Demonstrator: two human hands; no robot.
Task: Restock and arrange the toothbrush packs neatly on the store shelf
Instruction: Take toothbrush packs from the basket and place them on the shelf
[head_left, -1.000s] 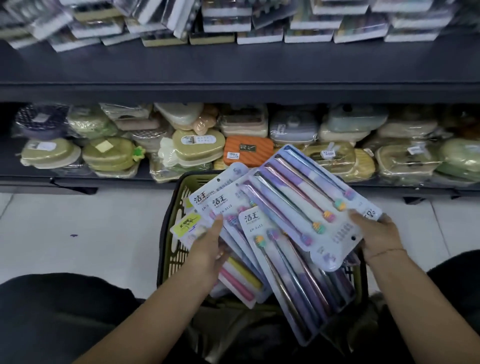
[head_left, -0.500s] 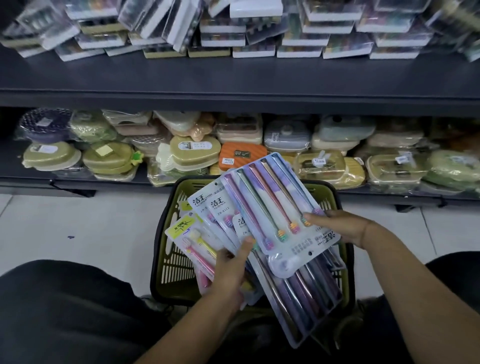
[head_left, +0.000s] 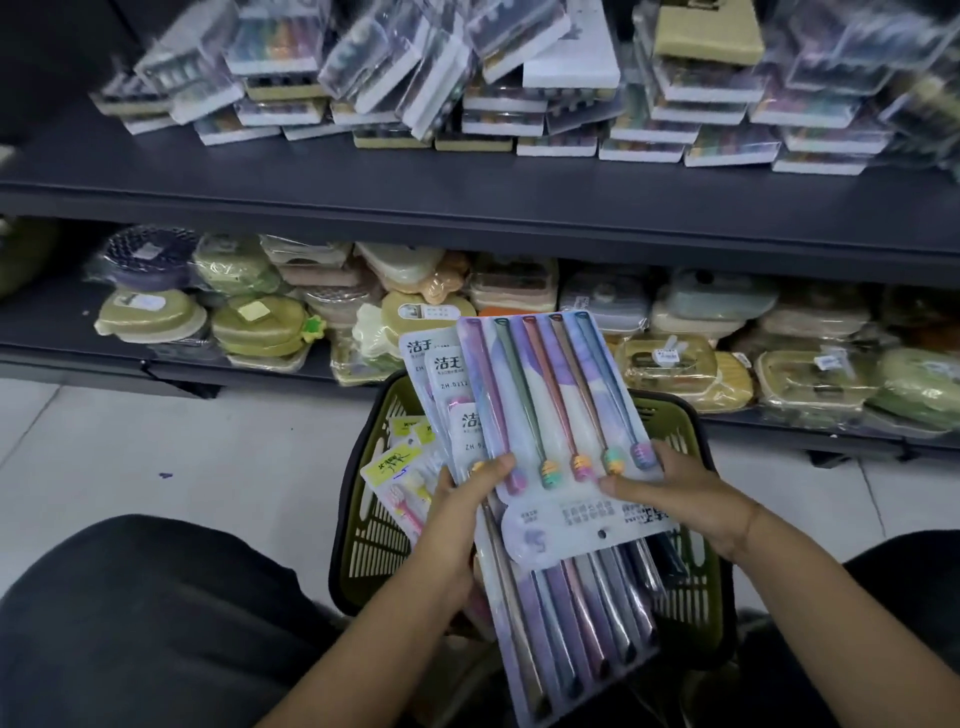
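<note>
I hold a fan of flat toothbrush packs over a green basket (head_left: 363, 540). The top pack (head_left: 550, 415) lies upside down, its brush heads toward me and its handles toward the shelf. My right hand (head_left: 675, 493) pinches its lower right edge. My left hand (head_left: 462, 509) grips the stack of packs (head_left: 441, 374) beneath it, thumb on the top pack's lower left. Another pack (head_left: 571, 623) sticks out below toward me. Small yellow-labelled packs (head_left: 395, 467) lie in the basket.
The dark upper shelf (head_left: 467, 182) carries untidy piles of boxed toothbrush packs (head_left: 519, 93). Wrapped soap dishes (head_left: 249, 322) fill the lower shelf. White floor tiles (head_left: 156, 447) lie at left. My dark-trousered knees flank the basket.
The top pack has turned from slanted to nearly upright over the stack. My right hand slid to its lower right edge, and my view has tilted up toward the upper shelf.
</note>
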